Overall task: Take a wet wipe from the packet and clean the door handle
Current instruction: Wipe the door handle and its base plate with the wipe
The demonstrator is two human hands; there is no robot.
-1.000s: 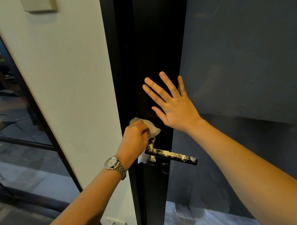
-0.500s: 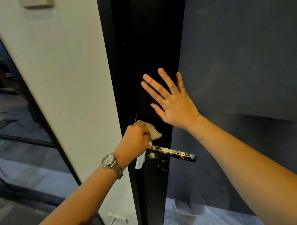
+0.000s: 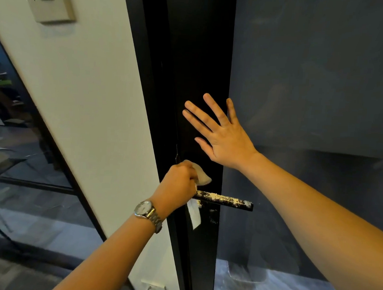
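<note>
Exposure is dim to moderate, w/ warm indoor light. Brightest area is the white wall (image 3: 78, 96), left-centre: evenly lit, no glare. Switch plate (image 3: 49, 5), upper left, casts a soft shadow below it. Black door frame (image 3: 190, 57), centre, is underexposed, no surface detail. Glass panel (image 3: 309, 84), right half, shows faint hazy reflections. Left hand (image 3: 177, 186) & right hand (image 3: 225, 142), mid-frame, are well lit. Wet wipe (image 3: 203, 178) reads pale, not clipped. Focus is sharp at centre, softer at lower left. Wide-angle distortion: straight edges tilt & converge toward bottom of frame.

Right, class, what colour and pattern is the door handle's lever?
The door handle is black with irregular whitish blotches, clearest in the head view.
</note>
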